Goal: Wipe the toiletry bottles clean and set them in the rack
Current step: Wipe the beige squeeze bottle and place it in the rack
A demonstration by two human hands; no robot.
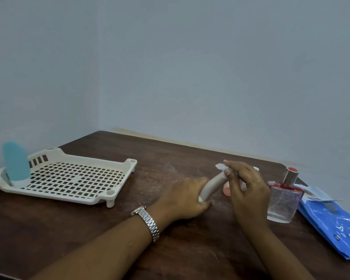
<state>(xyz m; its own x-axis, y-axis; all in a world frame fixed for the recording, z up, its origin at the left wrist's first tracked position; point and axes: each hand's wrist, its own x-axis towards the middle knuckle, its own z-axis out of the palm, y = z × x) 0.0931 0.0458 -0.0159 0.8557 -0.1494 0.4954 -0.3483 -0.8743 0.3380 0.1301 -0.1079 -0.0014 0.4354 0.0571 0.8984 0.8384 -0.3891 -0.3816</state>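
Perfume bottle (282, 201) beside blue packet (335, 229)

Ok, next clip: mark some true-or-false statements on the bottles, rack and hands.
A blue bottle stands in the rack. True.
The left hand grips a cream bottle. True.
The glass perfume bottle sits in the rack. False: it stands on the table, right of the hands.
The right hand holds nothing. False: its fingers pinch a white wipe at the cream bottle's top.
A blue packet lies right of the glass perfume bottle. True.
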